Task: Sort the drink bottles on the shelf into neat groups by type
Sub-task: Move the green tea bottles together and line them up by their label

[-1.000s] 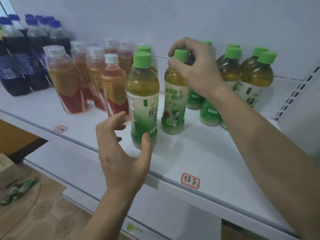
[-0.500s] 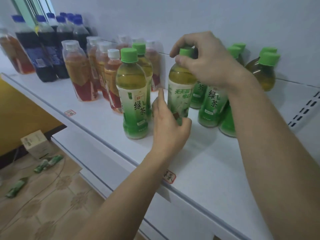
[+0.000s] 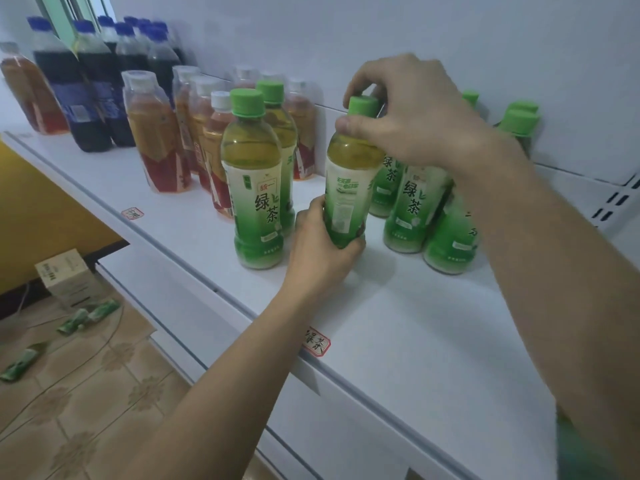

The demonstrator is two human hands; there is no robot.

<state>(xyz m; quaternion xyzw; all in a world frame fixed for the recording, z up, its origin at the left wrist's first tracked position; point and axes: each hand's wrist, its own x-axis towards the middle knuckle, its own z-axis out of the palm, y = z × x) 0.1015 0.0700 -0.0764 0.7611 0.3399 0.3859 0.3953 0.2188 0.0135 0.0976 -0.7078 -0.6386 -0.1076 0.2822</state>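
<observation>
A person stands at a white shelf of drink bottles; both hands hold one green tea bottle with a green cap, upright or slightly tilted, near the shelf's front between a lone green tea bottle on its left and a cluster of green tea bottles on its right. The left hand wraps its curled fingers around the bottle's base; the right hand pinches the cap and neck from above, thumb on the shoulder, fingers bent over the top. Whether the base rests on the shelf cannot be told; the left hand hides it.

Risks, as a judgement: the right forearm crosses close over the cluster, so a sideways shift could knock those bottles over; the lone bottle stands just beside the left hand and could be nudged toward the orange-red tea bottles behind it. Dark cola bottles with blue caps stand well apart at far left. A handwritten label marks the shelf edge.
</observation>
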